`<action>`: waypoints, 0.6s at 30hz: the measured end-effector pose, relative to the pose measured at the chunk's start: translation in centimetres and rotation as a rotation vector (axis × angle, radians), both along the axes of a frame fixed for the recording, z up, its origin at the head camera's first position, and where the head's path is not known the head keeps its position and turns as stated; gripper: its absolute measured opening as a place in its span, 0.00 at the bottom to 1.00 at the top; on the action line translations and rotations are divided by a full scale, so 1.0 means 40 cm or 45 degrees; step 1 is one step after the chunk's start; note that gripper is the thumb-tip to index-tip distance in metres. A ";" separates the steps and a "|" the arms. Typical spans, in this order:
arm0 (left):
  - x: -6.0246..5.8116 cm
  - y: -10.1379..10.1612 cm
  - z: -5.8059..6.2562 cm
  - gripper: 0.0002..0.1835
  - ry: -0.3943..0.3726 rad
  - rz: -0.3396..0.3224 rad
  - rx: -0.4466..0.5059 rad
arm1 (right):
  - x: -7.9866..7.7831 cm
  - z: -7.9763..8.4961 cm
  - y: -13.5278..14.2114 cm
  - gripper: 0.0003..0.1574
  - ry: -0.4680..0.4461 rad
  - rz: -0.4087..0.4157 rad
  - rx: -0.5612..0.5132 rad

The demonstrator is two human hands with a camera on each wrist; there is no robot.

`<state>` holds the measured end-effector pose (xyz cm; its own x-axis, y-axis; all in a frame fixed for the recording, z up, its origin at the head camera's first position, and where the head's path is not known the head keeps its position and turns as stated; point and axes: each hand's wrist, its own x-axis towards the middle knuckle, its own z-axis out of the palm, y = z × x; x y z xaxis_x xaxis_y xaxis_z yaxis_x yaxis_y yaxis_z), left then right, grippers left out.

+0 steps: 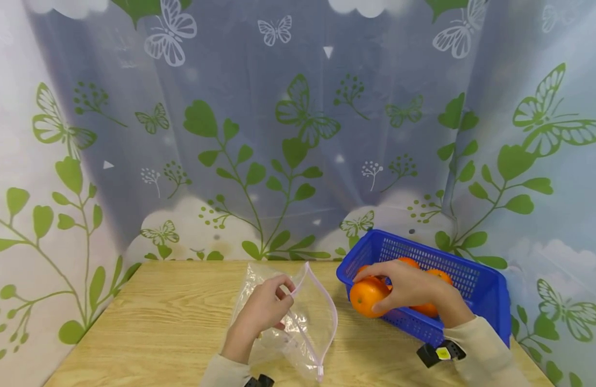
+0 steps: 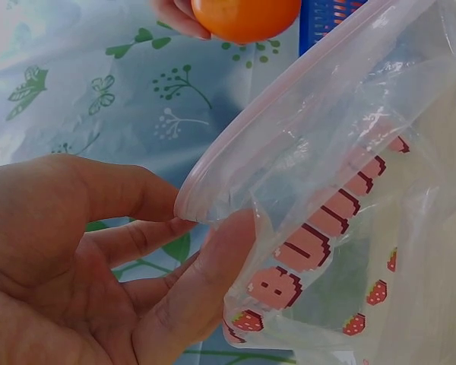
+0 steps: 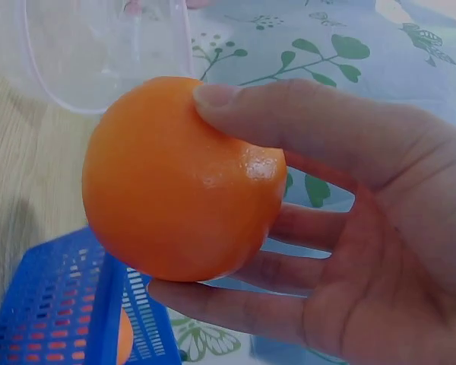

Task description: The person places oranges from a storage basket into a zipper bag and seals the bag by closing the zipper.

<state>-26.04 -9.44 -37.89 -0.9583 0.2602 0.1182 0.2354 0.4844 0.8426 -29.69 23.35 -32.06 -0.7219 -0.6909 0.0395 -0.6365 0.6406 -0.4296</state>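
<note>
My right hand [image 1: 406, 285] grips an orange [image 1: 369, 297] between thumb and fingers, over the near left rim of a blue plastic basket [image 1: 477, 279]. In the right wrist view the orange [image 3: 182, 179] fills the grasp, raised above the basket's edge. Several more oranges [image 1: 439, 276] lie inside the basket, partly hidden by this hand. With thumb and fingertips my left hand [image 1: 266, 303] pinches the edge of a clear zip bag [image 1: 322, 317]. The bag's pink-edged mouth gapes toward the basket. Red lettering and strawberries are printed on the bag [image 2: 319, 243], as the left wrist view shows.
A light wood table [image 1: 157, 306] carries the bag and the basket. Behind it and at both sides hangs a curtain [image 1: 249, 161] printed with leaves and butterflies. Black straps with small devices sit at both wrists.
</note>
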 end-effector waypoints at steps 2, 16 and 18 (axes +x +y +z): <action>0.000 0.000 0.000 0.12 -0.001 0.000 0.001 | 0.003 -0.004 -0.007 0.33 0.004 0.022 -0.013; -0.001 -0.001 -0.002 0.12 -0.007 -0.017 0.001 | 0.009 -0.052 -0.046 0.34 0.081 0.101 -0.167; -0.001 -0.001 -0.002 0.11 -0.007 -0.017 0.004 | 0.006 -0.058 -0.049 0.34 0.098 0.104 -0.181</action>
